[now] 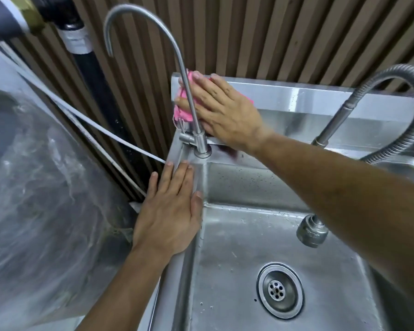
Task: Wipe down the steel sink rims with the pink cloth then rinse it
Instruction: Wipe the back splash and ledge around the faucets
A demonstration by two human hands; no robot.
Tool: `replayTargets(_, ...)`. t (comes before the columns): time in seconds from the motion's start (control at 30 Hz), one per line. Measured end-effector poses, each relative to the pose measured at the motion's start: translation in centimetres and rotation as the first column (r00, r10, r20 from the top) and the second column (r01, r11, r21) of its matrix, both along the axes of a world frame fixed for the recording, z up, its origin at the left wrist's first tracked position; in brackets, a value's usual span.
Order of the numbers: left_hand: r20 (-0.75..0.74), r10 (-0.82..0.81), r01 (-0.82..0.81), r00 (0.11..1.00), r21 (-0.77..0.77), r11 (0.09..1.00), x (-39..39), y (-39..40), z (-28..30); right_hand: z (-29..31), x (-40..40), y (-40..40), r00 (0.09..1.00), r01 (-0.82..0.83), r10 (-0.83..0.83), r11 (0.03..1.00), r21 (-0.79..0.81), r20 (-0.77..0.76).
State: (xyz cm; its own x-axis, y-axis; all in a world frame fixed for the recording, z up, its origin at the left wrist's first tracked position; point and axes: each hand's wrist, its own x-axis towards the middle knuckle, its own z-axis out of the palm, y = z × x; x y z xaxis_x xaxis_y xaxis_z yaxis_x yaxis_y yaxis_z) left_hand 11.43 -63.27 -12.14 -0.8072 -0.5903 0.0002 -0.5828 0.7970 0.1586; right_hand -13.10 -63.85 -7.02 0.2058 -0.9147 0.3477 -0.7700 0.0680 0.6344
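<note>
Two hands are seen in the head view, both on the steel sink [237,237]. The right hand [222,111] is laid flat, fingers spread and nearly straight, pressing the pink cloth [183,108] against the raised back wall [320,99] of the sink at its far left corner. The cloth is bunched under the palm and fingers; pink edges are shown past the fingertips on the left and a thin strip past the hand on the right. It is partly hidden behind the stem of the thin curved tap [177,56].

The left hand [170,216] is laid flat on the left rim [184,271] of the sink, fingers straight and together, thumb along the inner edge of the basin. Nothing is held in it. Its fingertips are just short of the tap base [202,151], which is mounted on the rim corner.

The two hands are kept apart, with the tap base between them.

A flexible ribbed hose tap [406,115] is arched over the right side of the sink, its spray head [312,231] hanging over the basin. The round drain [280,290] is set in the basin floor. Water drops are scattered over the basin walls and floor.

Behind the sink, a brown slatted wall [249,32] is seen. A black pipe [93,80] is run down it on the left, and a white hose [93,125] is crossed in front of the slats toward the sink corner. A clear plastic sheet [38,175] is spread over something on the left; what lies under it cannot be told.
</note>
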Motion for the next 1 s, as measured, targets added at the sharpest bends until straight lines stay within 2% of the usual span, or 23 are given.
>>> replayTargets(0.07, -0.013, -0.008, 0.009, 1.0, 0.013, 1.0, 0.0, -0.2, 0.1, -1.1, 0.7, 0.9, 0.977, 0.085, -0.053, 0.985, -0.147, 0.206)
replayTargets(0.1, -0.025, -0.01, 0.01, 1.0, 0.017, 1.0, 0.0, -0.2, 0.1, -2.1, 0.9, 2.0, 0.934, 0.183, -0.106, 0.962, -0.202, 0.34)
replayTargets(0.2, -0.035, -0.011, 0.011, 0.999, 0.012, 1.0, 0.0, -0.3, -0.1, -4.3, 1.2, 4.7, 0.693, 0.526, -0.157, 0.777, -0.344, 0.704)
replayTargets(0.3, -0.038, -0.013, 0.013, 0.999, 0.001, 1.0, 0.1, -0.4, -0.4, -3.9, 0.9, 4.8, 0.445, 0.759, -0.046, 0.55, -0.349, 0.894)
replayTargets(0.37, -0.038, -0.015, 0.015, 0.999, -0.004, 1.0, 0.0, -0.4, -0.5, -3.3, 0.8, 4.3, 0.384, 0.824, -0.019, 0.457, -0.334, 0.923)
replayTargets(0.4, -0.038, -0.017, 0.017, 0.999, -0.003, 1.0, 0.0, -0.3, -0.5, -3.3, 1.0, 3.9, 0.394, 0.831, -0.053, 0.447, -0.331, 0.918)
replayTargets(0.43, -0.041, -0.013, 0.013, 0.999, -0.001, 1.0, -0.1, -0.3, -0.5, -3.6, 1.4, 3.4, 0.434, 0.811, -0.105, 0.478, -0.337, 0.895)
replayTargets(0.5, -0.044, -0.002, 0.002, 0.999, -0.001, 1.0, -0.2, -0.3, -0.4, -4.1, 2.6, 2.2, 0.584, 0.685, -0.183, 0.635, -0.359, 0.791)
replayTargets(0.57, -0.041, -0.007, 0.006, 0.999, -0.007, 1.0, -0.2, -0.2, -0.4, -4.4, 2.5, 1.9, 0.726, 0.524, -0.183, 0.771, -0.362, 0.663)
replayTargets(0.63, -0.071, -0.002, 0.001, 0.997, -0.009, 1.0, -0.2, -0.3, -0.4, -4.2, 0.9, 3.1, 0.783, 0.467, -0.185, 0.805, -0.365, 0.594)
replayTargets(0.67, -0.098, 0.002, -0.003, 0.995, -0.009, 1.0, -0.3, -0.5, -0.3, -4.1, 0.1, 3.9, 0.767, 0.507, -0.196, 0.769, -0.388, 0.611)
replayTargets(0.7, -0.123, -0.003, 0.001, 0.992, -0.017, 1.0, -0.5, -0.8, -0.1, -4.1, -0.5, 4.7, 0.71, 0.592, -0.198, 0.687, -0.42, 0.676)
replayTargets(0.77, -0.161, -0.045, 0.033, 0.986, -0.072, 0.997, -1.4, -1.6, 0.1, -3.7, -1.5, 5.6, 0.536, 0.781, -0.141, 0.458, -0.425, 0.832)
replayTargets(0.8, -0.174, -0.061, 0.045, 0.983, -0.097, 0.994, -1.9, -1.9, 0.1, -3.5, -1.5, 5.3, 0.475, 0.832, -0.117, 0.384, -0.401, 0.872)
replayTargets(0.83, -0.175, -0.069, 0.051, 0.982, -0.109, 0.993, -2.4, -2.1, 0.0, -3.2, -1.2, 4.9, 0.443, 0.854, -0.116, 0.356, -0.379, 0.889)
replayTargets(0.9, -0.142, -0.06, 0.044, 0.988, -0.114, 0.993, -2.8, -2.1, -0.4, -2.9, -0.2, 3.6, 0.472, 0.823, -0.148, 0.428, -0.374, 0.869)
replayTargets(1.0, -0.068, -0.031, 0.024, 0.997, -0.107, 0.994, -2.9, -1.9, -1.1, -3.9, 1.0, 2.8, 0.657, 0.635, -0.184, 0.657, -0.406, 0.731)
